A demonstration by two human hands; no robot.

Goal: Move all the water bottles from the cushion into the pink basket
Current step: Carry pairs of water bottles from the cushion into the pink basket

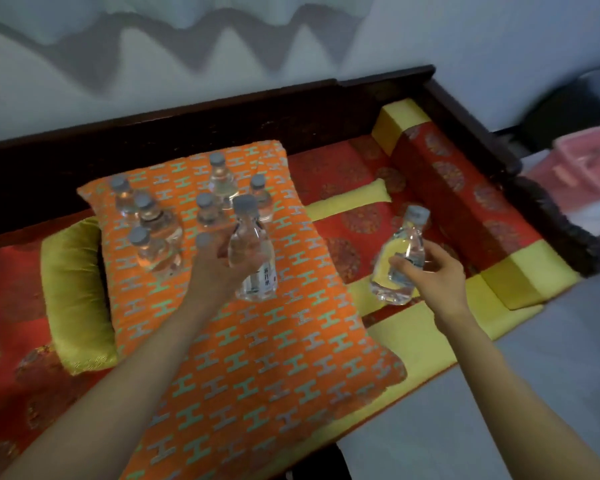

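An orange cushion with an H pattern lies on a red and yellow couch. Several clear water bottles with grey caps stand on its far half. My left hand grips one upright bottle at the cushion's middle. My right hand holds a second bottle, tilted, above the couch seat to the right of the cushion. The pink basket sits at the far right beyond the couch's dark wooden arm, blurred.
A green-yellow pillow lies left of the cushion. A red and yellow bolster lines the couch's right end inside the dark wooden frame. Grey floor shows at lower right, a white wall behind.
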